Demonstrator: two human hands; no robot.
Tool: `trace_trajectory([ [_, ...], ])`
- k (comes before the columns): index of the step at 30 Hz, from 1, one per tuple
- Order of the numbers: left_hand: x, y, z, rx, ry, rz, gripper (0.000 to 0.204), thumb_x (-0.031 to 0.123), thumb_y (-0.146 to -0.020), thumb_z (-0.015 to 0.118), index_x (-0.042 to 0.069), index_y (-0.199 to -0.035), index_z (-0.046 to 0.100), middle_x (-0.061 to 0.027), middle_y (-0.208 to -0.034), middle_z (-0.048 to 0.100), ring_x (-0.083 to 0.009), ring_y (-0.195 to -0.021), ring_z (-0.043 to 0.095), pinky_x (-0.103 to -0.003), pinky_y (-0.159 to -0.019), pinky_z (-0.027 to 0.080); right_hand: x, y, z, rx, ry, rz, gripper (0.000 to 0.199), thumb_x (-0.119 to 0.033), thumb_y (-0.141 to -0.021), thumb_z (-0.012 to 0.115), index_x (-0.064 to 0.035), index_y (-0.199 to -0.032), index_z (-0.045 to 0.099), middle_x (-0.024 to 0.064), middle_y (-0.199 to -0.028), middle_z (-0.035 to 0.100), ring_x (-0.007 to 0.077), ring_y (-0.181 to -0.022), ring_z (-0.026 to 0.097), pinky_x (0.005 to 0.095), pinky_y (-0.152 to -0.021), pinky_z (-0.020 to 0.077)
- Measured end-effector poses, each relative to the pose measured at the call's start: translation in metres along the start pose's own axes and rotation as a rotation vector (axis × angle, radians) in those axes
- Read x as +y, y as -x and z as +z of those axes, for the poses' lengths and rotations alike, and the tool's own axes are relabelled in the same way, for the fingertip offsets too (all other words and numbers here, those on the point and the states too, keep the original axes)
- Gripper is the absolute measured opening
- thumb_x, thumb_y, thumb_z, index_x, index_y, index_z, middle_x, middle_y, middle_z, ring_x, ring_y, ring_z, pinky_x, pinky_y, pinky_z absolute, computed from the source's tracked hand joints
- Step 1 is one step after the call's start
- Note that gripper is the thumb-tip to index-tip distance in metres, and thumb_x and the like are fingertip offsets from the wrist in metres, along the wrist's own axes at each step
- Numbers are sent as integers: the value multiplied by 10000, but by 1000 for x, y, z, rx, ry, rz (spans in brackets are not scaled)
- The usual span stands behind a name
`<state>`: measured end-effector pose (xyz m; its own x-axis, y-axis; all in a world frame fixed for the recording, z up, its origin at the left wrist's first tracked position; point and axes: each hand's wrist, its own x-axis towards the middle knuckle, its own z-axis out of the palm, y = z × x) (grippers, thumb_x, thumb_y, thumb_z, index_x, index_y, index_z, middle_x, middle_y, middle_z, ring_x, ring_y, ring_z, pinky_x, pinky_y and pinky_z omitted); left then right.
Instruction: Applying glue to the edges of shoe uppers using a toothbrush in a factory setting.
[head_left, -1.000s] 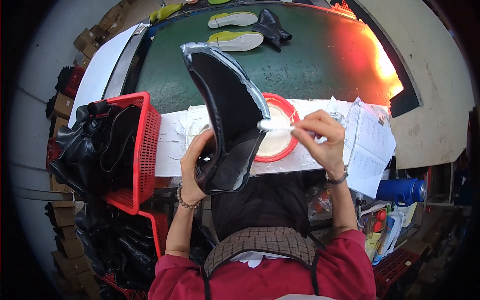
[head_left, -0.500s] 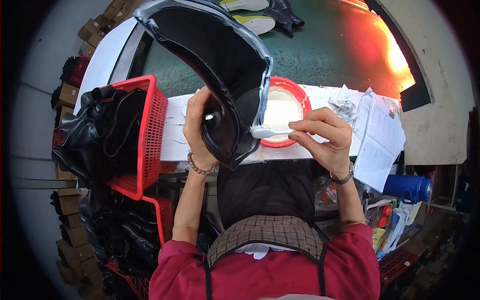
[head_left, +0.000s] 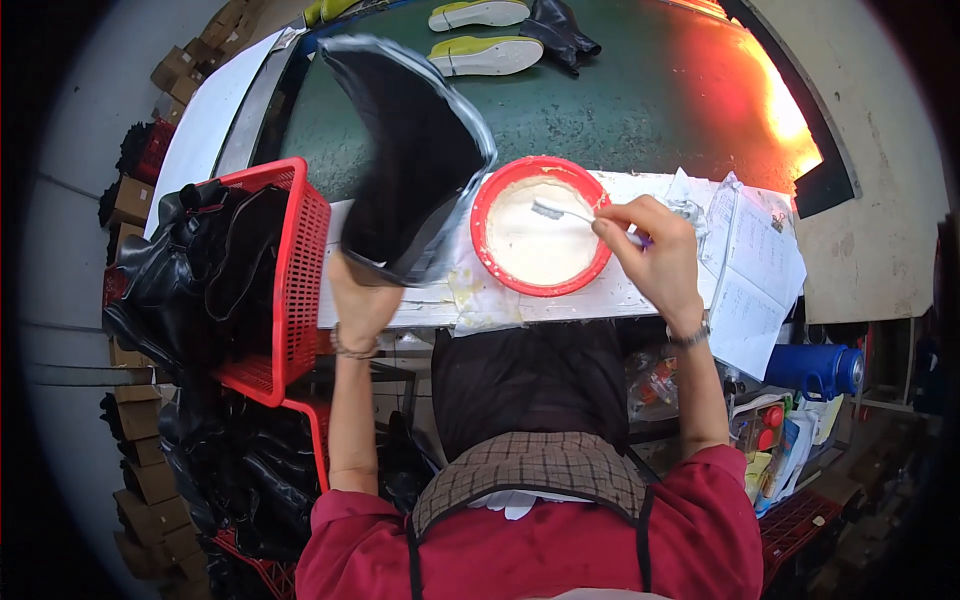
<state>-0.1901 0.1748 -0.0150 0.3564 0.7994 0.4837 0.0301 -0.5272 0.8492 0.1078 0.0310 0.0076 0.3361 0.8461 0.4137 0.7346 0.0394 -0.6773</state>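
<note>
My left hand [head_left: 362, 305] grips a black boot upper [head_left: 410, 140] from below, holding it up left of the bowl; its fingers are mostly hidden behind the piece. White paste coats the upper's outer edge, which is smeared by motion. Between the thumb and fingers of my right hand [head_left: 655, 250] is a toothbrush [head_left: 572, 214], its bristle head over the paste. A red bowl [head_left: 484, 245] holds this creamy white paste [head_left: 540, 250] and stands on the white bench.
Black boots [head_left: 170, 270] fill a red basket [head_left: 300, 270] on the left. Yellow-and-white soles [head_left: 488, 57] and a black boot [head_left: 562, 35] lie on the green surface beyond. Written papers [head_left: 755, 270] and a blue bottle [head_left: 815, 372] are at the right.
The boot upper has moved left and away from the bowl with my left hand. My right hand has carried the toothbrush from the upper's edge to above the paste.
</note>
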Motion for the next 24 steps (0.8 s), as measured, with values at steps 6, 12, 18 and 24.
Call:
trace_trajectory([
  [6,3,14,-58,-256,524,-613,414,-50,-665,596,-112,-1074,593,-153,-767,657,-222,-466,554,-331,-458,472,54,1,26,-198,545,-138,104,-196,-813,729,-98,-779,730,48,-813,650,258,-726,669,412,-653,517],
  [12,-35,42,-79,-456,1041,-603,753,-18,-639,606,-164,-1356,427,-314,-1007,668,-263,-426,549,-331,-344,404,51,-5,7,-86,155,-51,163,-270,-859,758,-113,-894,779,55,-794,669,235,-615,648,323,-577,505],
  [18,-39,56,-64,-417,1270,-531,1050,-124,-619,648,-46,-1570,210,-309,-1557,342,-428,-911,720,-362,-380,508,1,-41,7,-56,-438,-266,166,9,-810,790,-35,-970,773,52,-932,679,109,-764,630,239,-676,500],
  [24,-24,53,-65,-346,1173,-452,944,-130,-623,652,-90,-1506,322,-315,-1424,500,-377,-781,696,-367,-436,487,12,-28,11,-101,-391,-209,136,-45,-817,797,-47,-951,778,49,-934,686,123,-808,612,269,-724,488],
])
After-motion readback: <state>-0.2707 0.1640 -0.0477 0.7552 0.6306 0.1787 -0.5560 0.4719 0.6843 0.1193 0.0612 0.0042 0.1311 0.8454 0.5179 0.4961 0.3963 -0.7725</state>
